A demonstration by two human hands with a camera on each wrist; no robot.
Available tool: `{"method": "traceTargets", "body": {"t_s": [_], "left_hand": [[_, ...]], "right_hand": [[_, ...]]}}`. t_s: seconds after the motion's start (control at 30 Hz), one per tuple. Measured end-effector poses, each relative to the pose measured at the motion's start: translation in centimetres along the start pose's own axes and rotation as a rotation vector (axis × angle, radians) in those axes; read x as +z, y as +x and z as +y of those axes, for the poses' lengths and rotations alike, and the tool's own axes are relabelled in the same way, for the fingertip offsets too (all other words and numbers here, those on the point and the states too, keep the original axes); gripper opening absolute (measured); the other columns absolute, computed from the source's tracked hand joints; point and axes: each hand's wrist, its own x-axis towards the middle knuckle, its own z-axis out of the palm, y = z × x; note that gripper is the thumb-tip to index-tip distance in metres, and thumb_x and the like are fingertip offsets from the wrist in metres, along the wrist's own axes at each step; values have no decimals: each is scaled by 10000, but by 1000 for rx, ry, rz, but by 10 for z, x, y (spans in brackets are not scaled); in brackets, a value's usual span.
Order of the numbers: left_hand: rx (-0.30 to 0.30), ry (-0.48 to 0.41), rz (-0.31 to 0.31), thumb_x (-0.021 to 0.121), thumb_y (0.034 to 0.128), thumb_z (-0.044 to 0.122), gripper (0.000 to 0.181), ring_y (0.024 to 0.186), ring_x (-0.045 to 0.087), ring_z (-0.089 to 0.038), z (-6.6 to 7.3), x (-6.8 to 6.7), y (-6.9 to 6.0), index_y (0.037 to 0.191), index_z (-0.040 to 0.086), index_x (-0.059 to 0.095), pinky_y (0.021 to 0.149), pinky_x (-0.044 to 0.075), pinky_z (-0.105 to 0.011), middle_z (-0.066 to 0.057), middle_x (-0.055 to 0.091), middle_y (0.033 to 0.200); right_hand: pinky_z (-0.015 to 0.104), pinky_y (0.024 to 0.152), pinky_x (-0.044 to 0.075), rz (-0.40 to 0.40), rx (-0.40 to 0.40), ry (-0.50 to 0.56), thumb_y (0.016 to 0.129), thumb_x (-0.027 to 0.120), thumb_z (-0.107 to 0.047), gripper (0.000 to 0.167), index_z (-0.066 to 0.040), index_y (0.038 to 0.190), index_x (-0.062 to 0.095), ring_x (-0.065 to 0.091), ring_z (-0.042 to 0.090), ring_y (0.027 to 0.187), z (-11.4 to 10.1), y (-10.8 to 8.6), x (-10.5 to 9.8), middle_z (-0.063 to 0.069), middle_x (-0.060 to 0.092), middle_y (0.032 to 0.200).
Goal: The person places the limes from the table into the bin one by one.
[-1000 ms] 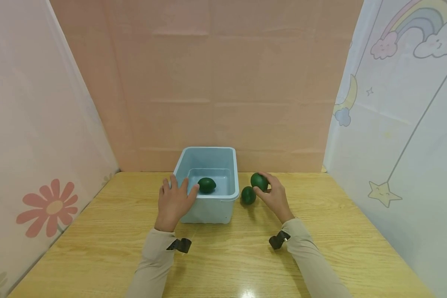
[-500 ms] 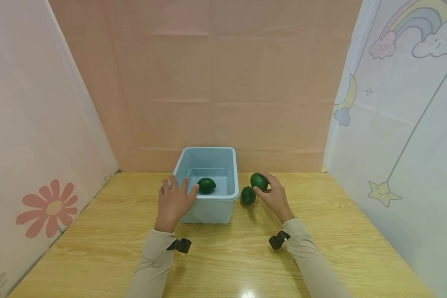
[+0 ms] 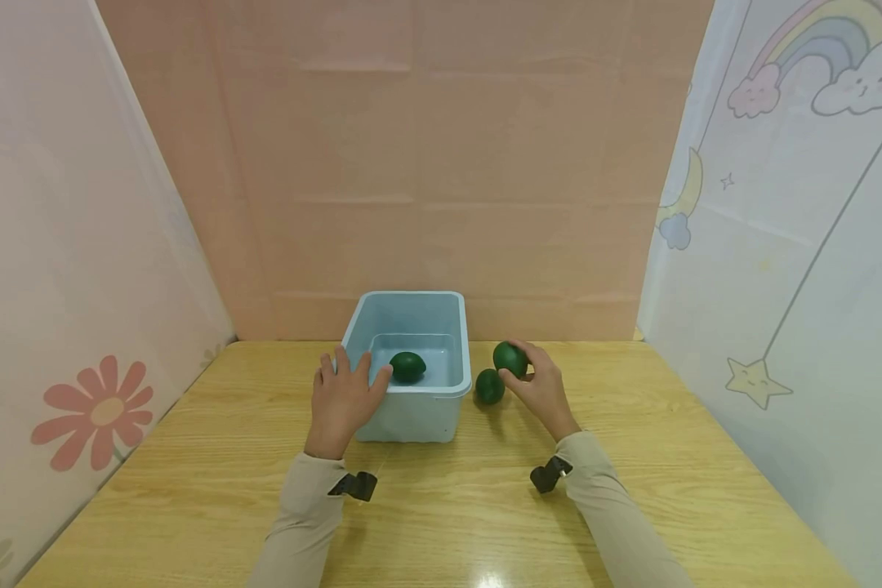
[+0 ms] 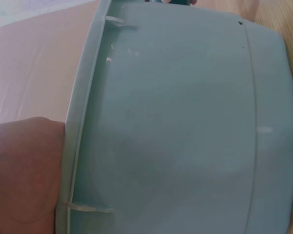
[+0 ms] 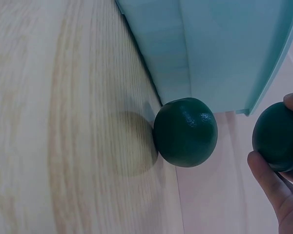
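Observation:
My right hand (image 3: 545, 390) pinches a dark green, smooth oval fruit (image 3: 510, 360) between thumb and fingers. In the right wrist view, this held fruit (image 5: 279, 137) is off the table. Just below and left of it, a second green fruit (image 3: 490, 386) rests on the table beside the light blue plastic bin (image 3: 412, 416). A third green fruit (image 3: 407, 367), lying on its side with a pointed end, is inside the bin. My left hand (image 3: 344, 404) rests on the bin's near left corner, its fingers spread and extended over the rim; the left wrist view shows mostly bin wall.
The bin stands upright on a wooden table (image 3: 191, 474). A peach-coloured cloth backdrop (image 3: 441, 163) rises behind the table. Printed curtains flank it, a flower curtain (image 3: 81, 245) on the left and a rainbow curtain (image 3: 801, 245) on the right.

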Motion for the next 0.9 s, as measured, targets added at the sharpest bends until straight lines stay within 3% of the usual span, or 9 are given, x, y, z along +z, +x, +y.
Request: {"method": "traceTargets", "body": {"t_s": [0.43, 0.9], "left_hand": [[1, -9, -7, 422, 1055, 461, 604, 1374, 218, -619, -2, -1, 1, 1448, 10, 504, 1092, 260, -668, -418, 271, 1499], [-4, -9, -16, 429, 1051, 473, 619, 1387, 206, -614, -3, 1, 2, 1463, 14, 486, 1101, 249, -671, -411, 254, 1515]], "right_hand": [[303, 689, 584, -11, 21, 1, 895, 764, -151, 506, -83, 1366, 591, 623, 315, 1039, -1, 1, 1, 185, 598, 1259], [295, 686, 583, -9, -3, 3, 890, 767, -135, 516, -81, 1370, 587, 628, 318, 1038, 0, 1, 2, 190, 598, 1258]]}}
